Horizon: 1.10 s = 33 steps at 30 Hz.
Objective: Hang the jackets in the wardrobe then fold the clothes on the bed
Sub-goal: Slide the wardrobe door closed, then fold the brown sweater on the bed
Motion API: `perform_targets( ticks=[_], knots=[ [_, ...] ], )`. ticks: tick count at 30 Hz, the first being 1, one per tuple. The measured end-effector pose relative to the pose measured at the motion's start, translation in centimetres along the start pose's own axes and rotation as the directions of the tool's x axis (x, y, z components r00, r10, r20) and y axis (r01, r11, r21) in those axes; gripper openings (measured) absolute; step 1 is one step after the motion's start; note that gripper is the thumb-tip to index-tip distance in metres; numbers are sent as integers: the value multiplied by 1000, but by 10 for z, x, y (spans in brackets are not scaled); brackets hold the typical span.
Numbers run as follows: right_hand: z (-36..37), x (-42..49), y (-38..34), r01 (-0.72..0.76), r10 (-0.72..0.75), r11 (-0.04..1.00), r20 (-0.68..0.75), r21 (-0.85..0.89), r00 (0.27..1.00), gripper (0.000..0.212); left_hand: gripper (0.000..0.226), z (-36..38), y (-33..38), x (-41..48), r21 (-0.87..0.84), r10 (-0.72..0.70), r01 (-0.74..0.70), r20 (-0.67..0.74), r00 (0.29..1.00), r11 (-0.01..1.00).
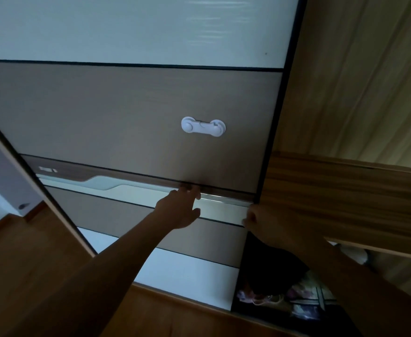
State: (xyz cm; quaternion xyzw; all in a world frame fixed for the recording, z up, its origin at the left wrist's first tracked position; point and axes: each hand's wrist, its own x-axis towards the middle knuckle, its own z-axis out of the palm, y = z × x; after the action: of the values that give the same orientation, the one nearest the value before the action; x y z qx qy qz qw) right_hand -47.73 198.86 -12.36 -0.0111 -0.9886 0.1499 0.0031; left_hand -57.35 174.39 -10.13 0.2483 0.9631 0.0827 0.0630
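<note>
As the right hand (267,224) grips the wardrobe door's (126,113) edge and the left hand (180,210) presses it flat-fingered, slamming risks pinched fingers.

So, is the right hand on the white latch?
No, the right hand grips the right edge of the door, well below the white latch.
</note>
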Motion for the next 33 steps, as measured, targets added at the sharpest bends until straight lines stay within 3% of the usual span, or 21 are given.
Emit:
perform_targets(
  ticks=[10, 16, 20, 25, 29, 33],
  knots=[
    [14, 23, -19, 291, -284, 956, 146, -28, 948, 28, 43, 16, 16, -65, -107, -235, 236, 21, 972, 966],
    [38, 23, -56, 539, -531, 841, 255, 44, 808, 34, 39, 33, 11, -145, -181, -506, 502, 25, 862, 846],
    [60, 5, -103, 677, -665, 730, 319, 89, 675, 36, 33, 46, 8, -214, -245, -677, 665, 46, 735, 706],
    [85, -34, -181, 827, -810, 535, 386, 175, 442, 30, 44, 63, 15, -317, -280, -863, 844, 91, 497, 457],
    [105, -76, -243, 908, -876, 348, 427, 234, 226, 27, 45, 75, 27, -405, -326, -947, 909, 98, 306, 260],
    [119, -124, -304, 941, -878, 212, 475, 265, 64, 34, 44, 95, 38, -484, -380, -988, 920, 73, 133, 96]
  ],
)
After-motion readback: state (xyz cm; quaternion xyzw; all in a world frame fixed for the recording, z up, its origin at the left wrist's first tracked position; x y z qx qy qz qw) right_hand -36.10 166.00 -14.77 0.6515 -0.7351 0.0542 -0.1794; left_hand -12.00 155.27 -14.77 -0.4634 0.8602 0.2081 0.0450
